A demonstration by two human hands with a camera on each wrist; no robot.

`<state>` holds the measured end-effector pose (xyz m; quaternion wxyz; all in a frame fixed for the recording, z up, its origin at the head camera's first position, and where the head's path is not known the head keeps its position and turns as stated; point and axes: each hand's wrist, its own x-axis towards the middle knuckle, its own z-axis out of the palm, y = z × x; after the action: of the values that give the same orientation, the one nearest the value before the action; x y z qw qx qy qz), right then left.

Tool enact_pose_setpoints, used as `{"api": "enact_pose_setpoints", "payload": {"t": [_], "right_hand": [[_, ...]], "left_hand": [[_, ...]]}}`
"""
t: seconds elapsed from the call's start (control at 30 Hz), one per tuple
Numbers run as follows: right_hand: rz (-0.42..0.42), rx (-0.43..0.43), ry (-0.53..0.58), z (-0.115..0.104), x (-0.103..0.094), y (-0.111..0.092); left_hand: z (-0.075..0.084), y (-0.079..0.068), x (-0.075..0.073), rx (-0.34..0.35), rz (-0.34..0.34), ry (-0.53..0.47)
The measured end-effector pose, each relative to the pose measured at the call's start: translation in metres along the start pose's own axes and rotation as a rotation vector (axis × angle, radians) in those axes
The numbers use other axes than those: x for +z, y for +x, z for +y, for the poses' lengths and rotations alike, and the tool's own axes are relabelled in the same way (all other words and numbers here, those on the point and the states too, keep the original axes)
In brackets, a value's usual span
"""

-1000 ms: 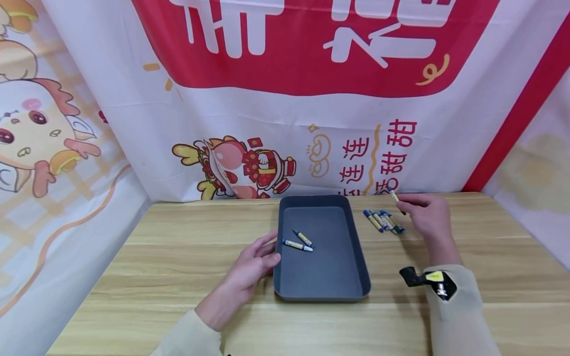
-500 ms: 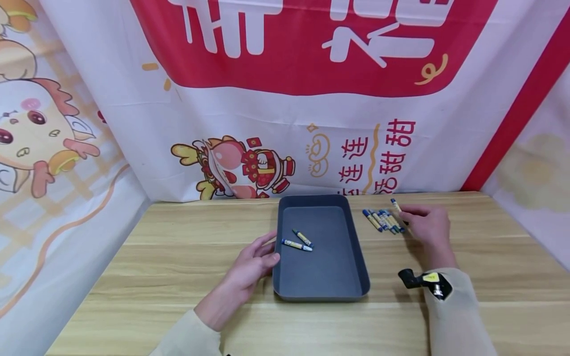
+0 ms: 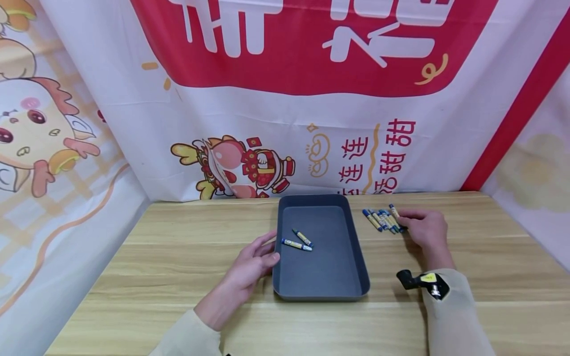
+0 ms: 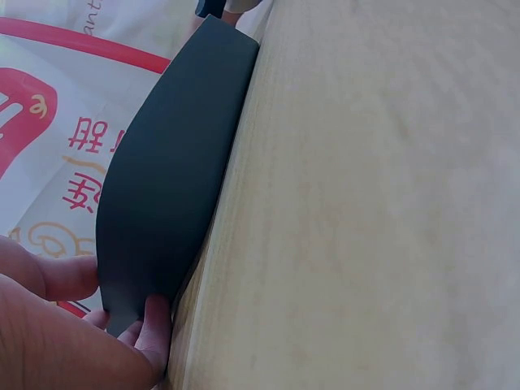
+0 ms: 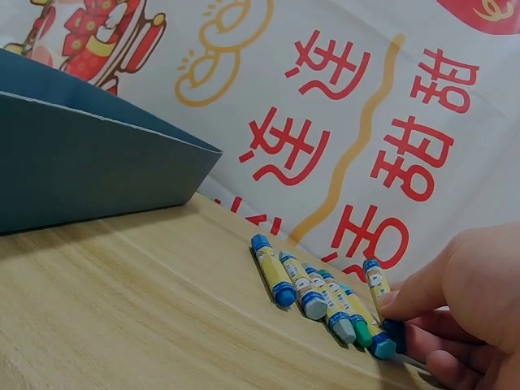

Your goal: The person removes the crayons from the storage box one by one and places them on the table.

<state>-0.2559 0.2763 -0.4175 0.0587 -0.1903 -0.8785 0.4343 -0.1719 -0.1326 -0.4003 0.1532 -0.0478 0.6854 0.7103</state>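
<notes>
A dark grey rectangular tray [image 3: 318, 277] stands on the wooden table. My left hand [image 3: 249, 267] holds its left side, thumb at the rim and fingers against the outer wall [image 4: 171, 162]. Inside the tray lie a blue-ended crayon with a pale tip [image 3: 297, 245] and a green-tipped crayon [image 3: 303, 238]. To the tray's right, my right hand [image 3: 425, 230] pinches a yellow-wrapped crayon [image 5: 376, 280] between thumb and fingers. Its dark lower end is partly covered by the fingertips. This crayon tilts beside a row of several similar crayons [image 5: 313, 296] on the table.
Behind the table hangs a white and red printed cloth [image 3: 289, 113], meeting its back edge. Another printed cloth [image 3: 67, 198] hangs at the left. A black camera mount [image 3: 420, 280] sits on the right sleeve. Bare wooden tabletop [image 3: 178, 257] stretches left of the tray.
My right hand has lowered slightly toward the row of crayons, bringing the pinched crayon down close beside them. The left hand and the tray have stayed put.
</notes>
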Motion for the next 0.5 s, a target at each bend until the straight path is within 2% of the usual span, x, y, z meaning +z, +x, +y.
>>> {"api": "enact_pose_setpoints", "payload": {"t": [0.23, 0.5], "right_hand": [[0.009, -0.044, -0.030, 0.0006, 0.0004, -0.0003], [0.003, -0.051, -0.061, 0.0020, 0.0001, -0.0001]], "left_hand": [[0.0010, -0.0007, -0.0006, -0.012, -0.004, -0.002], [-0.0010, 0.0015, -0.0021, -0.026, -0.001, 0.000]]}}
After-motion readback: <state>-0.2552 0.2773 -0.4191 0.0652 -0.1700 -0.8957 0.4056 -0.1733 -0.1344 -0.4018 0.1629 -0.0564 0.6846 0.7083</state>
